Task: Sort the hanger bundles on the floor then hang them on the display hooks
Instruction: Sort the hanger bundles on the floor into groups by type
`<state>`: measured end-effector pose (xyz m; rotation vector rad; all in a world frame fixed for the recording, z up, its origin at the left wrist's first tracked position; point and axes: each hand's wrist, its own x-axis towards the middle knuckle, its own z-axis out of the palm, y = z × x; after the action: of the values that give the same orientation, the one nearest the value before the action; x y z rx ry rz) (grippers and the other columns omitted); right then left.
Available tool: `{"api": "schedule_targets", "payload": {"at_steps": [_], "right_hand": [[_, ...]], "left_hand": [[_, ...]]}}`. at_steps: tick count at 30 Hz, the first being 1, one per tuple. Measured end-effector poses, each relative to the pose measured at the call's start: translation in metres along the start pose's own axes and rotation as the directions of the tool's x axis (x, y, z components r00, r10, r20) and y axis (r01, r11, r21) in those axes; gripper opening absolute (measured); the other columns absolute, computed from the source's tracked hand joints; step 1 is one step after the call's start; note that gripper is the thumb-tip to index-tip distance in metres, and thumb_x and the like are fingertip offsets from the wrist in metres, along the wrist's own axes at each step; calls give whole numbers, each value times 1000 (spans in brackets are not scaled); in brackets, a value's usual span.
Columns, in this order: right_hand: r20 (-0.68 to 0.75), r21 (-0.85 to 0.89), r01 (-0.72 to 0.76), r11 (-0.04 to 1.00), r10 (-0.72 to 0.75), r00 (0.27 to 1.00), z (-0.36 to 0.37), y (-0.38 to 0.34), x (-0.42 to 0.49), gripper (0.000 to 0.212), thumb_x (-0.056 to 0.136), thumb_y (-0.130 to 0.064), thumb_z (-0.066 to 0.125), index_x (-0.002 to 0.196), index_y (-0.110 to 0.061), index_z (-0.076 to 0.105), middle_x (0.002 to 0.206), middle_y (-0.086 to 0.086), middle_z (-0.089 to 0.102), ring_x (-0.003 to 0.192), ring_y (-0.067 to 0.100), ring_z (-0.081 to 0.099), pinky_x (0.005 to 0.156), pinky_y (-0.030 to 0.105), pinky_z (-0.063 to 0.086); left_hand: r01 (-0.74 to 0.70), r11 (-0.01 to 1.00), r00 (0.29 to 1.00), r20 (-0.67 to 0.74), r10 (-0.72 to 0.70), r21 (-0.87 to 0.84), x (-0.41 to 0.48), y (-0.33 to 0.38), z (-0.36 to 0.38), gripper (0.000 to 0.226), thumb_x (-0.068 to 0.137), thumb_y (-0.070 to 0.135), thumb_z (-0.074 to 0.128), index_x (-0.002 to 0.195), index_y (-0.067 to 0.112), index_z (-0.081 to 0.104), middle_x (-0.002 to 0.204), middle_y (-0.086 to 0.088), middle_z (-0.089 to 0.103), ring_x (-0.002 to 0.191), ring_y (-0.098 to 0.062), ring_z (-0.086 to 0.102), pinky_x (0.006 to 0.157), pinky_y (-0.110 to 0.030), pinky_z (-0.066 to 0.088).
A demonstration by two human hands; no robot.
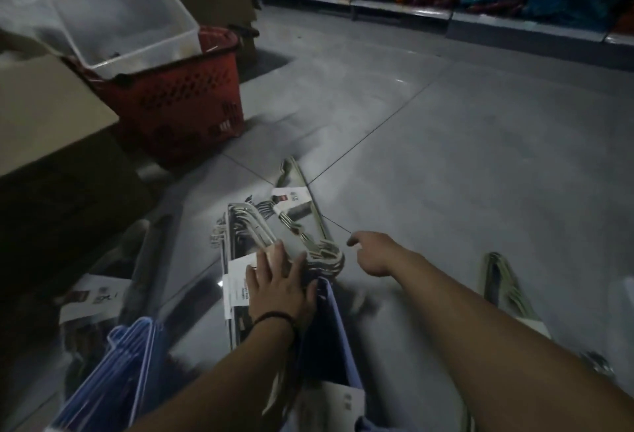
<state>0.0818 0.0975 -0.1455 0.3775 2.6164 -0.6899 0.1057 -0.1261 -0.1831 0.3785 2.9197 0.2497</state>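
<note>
The grey tiled floor (446,157) fills most of the view, with stocked shelves (480,9) along its far edge; no display hooks show. At left a cardboard box (44,112) stands just beside a red basket (192,99), which carries a clear tub (127,16) tilted in its top.

The hanger bundles lie spread on the floor close to the person, probably so the kinds can be told apart. A blue bundle (130,356) is at lower left and a violet bundle (329,328) lies beside the left forearm. A silver bundle (247,226) is in the middle, with a beige bundle (302,205) reaching toward the tile joint. A pale bundle (504,287) lies off to the right, apart from the rest.

The left hand (278,284) lies flat, fingers straight and spread, on the silver bundle and its white label (236,284), seemingly pinning it so it cannot slide. The right hand (372,256) is just beside the beige bundle's hooks (326,255) with fingers curled; whether it grips anything I cannot tell. Sorting looks to be the step in hand, and hanging is not yet begun.
</note>
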Motion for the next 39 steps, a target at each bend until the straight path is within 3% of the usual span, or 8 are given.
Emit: {"api": "schedule_targets", "payload": {"at_steps": [3, 10, 15, 26, 30, 34, 36, 39], "right_hand": [[103, -202, 39, 979, -19, 995, 13, -4, 29, 62, 97, -10, 49, 152, -39, 43, 149, 16, 46, 128, 38, 56, 105, 46, 50], [144, -208, 79, 975, -50, 988, 29, 6, 84, 81, 101, -5, 51, 150, -63, 24, 160, 7, 23, 134, 42, 48, 104, 47, 49], [106, -435, 69, 898, -25, 994, 52, -3, 92, 62, 96, -44, 59, 143, -58, 20, 154, 13, 34, 135, 41, 45, 101, 53, 46], [-156, -377, -81, 923, 23, 988, 85, 72, 28, 36, 98, -54, 57, 128, -37, 47, 136, 9, 42, 124, 31, 44, 88, 40, 50], [-193, -357, -55, 932, -16, 981, 96, 90, -8, 22, 102, -33, 58, 122, -29, 51, 129, 5, 48, 112, 28, 55, 72, 34, 44], [-304, -129, -20, 991, -21, 952, 51, 114, -40, 5, 102, -30, 54, 104, -26, 55, 109, 7, 62, 96, 31, 64, 71, 34, 46], [-339, 5, 10, 1000, -8, 941, 17, 120, -59, 9, 100, -31, 63, 100, -24, 57, 99, 7, 66, 90, 30, 64, 68, 33, 41], [-434, 101, 74, 992, -23, 901, -20, 121, -95, 12, 97, -30, 69, 95, -22, 60, 87, 5, 67, 83, 28, 64, 61, 31, 34]], "left_hand": [[-20, 999, 1000, -25, 19, -42, -3, 9, 4, 64, 101, 65, 28, 159, 51, 4, 170, 2, -26, 155, -33, -26, 127, -57, -9], [10, 997, 999, -36, -12, -72, 3, -5, 8, 63, 98, 59, 42, 153, 56, 11, 170, 4, -28, 154, -32, -31, 126, -56, -12], [32, 999, 999, 5, -31, -39, 4, -6, 2, 79, 88, 59, 59, 152, 54, 12, 169, 2, -29, 152, -35, -32, 125, -57, -14], [51, 999, 999, 4, -51, 0, 1, -12, 2, 80, 91, 49, 61, 155, 51, 12, 171, 4, -21, 156, -34, -23, 127, -59, -6], [56, 994, 998, -36, -60, -93, 1, -6, -5, 48, 104, 49, 39, 150, 50, 30, 173, 7, -2, 160, -32, -7, 128, -56, -1], [157, 946, 960, -180, -213, -283, 7, 8, -31, 28, 91, 30, 61, 118, 31, 67, 137, -1, 58, 126, -28, 52, 108, -46, 44], [187, 913, 919, -264, -292, -362, 4, 24, -46, 26, 88, 21, 64, 112, 28, 69, 127, -4, 62, 119, -31, 53, 100, -43, 45], [58, 872, 927, -297, -228, -486, 1, 57, -62, 25, 87, 14, 62, 107, 27, 70, 120, -3, 66, 112, -27, 58, 99, -40, 48]]}}
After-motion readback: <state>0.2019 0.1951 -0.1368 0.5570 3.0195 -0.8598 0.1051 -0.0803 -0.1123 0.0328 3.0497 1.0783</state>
